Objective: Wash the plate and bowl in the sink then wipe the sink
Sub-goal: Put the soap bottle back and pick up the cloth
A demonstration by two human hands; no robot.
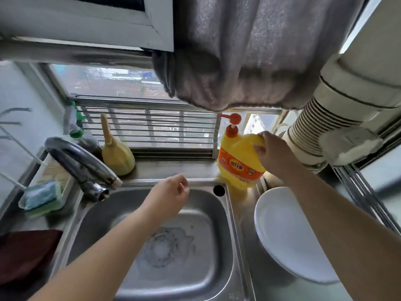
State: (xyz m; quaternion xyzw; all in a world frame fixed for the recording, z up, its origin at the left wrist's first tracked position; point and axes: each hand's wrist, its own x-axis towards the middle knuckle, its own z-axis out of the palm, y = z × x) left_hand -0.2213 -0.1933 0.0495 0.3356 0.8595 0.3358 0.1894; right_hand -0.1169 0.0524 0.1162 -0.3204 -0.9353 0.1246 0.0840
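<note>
A steel sink (225, 216) fills the lower middle, with foam lying over its drain (163, 248). A white plate (288, 237) rests on the counter to the sink's right, partly under my right forearm. No bowl shows. My right hand (275, 155) grips the handle of a yellow dish soap bottle (237, 164) with an orange pump, at the sink's back right corner. My left hand (171, 196) hovers over the sink's back edge, fingers loosely curled and holding nothing.
A chrome tap (80, 164) arches over the sink's left corner. A green-blue sponge (40, 196) sits in a tray at left, with a dark red cloth (26, 255) below it. A yellow brush (116, 153) and dark bottle stand at the window grille. A grey towel (238, 61) hangs overhead.
</note>
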